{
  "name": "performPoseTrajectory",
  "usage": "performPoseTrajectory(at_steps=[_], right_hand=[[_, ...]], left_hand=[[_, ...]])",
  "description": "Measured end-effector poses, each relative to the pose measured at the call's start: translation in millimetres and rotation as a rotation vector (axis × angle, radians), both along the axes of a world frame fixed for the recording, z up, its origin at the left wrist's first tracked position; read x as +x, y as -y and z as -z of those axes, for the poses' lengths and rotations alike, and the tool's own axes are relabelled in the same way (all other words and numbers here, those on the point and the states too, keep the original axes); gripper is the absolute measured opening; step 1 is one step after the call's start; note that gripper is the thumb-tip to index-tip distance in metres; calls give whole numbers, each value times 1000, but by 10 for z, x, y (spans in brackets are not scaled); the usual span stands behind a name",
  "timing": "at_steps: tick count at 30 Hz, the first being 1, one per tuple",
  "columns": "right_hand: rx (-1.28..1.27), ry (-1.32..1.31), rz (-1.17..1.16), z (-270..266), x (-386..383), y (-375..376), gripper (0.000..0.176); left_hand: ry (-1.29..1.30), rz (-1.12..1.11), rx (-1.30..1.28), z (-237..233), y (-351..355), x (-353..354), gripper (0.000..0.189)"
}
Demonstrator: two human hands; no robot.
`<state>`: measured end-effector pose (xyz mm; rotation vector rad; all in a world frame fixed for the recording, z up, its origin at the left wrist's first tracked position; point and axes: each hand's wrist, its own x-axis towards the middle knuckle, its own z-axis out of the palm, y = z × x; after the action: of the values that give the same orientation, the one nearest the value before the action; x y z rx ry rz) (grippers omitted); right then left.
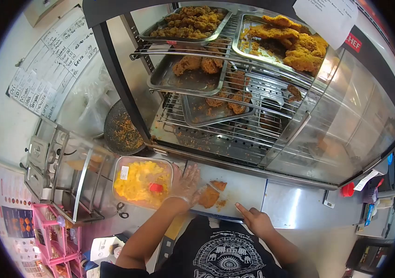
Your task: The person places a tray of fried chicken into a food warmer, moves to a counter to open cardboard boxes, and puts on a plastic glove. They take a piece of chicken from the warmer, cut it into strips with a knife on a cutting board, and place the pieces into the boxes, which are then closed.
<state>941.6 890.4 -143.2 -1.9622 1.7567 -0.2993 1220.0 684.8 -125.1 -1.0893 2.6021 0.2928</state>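
A: When seen from above, where exactly, the cut fried piece (209, 197)?

B: On the pale board (248, 187) atop the tabletop (295, 201), between the two hands: just to the right of the left hand (184, 184), and leftward and a little forward of the right hand (255, 219). Clearly nearer the left.

A: Whole or in parts?

B: In parts: one larger portion (206, 200) toward the body, one smaller portion (218, 185) just beyond, with crumbs (222, 203) alongside.

A: And the long axis?

B: Taken together, running away from the body, leaning slightly rightward.

A: Pose of the left?

B: Back upward, in a clear glove, unfolded, with loosely spread fingers pointing toward the display cabinet (122, 83), right beside the container (115, 184) of yellow food. Contact with the fried piece: impossible to judge.

A: And the right?

B: Bare, near the board's near right corner, with index finger extended toward the fried piece and the others seemingly curled. Gripping anything? Impossible to say from this angle.
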Motion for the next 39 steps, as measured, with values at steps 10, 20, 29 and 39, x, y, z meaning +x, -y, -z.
performPoseTrajectory(at_steps=[10,20,29,39], right_hand=[[17,13,16,1,92,-213,66],[58,-24,17,-9,115,-148,65],[137,12,19,141,110,-156,66],[119,-18,50,256,160,-121,66]], left_hand=[[-12,30,70,-99,-125,118,76],[-38,-12,136,85,-126,107,75],[34,-2,224,117,2,39,76],[145,-18,248,143,22,-90,94]])
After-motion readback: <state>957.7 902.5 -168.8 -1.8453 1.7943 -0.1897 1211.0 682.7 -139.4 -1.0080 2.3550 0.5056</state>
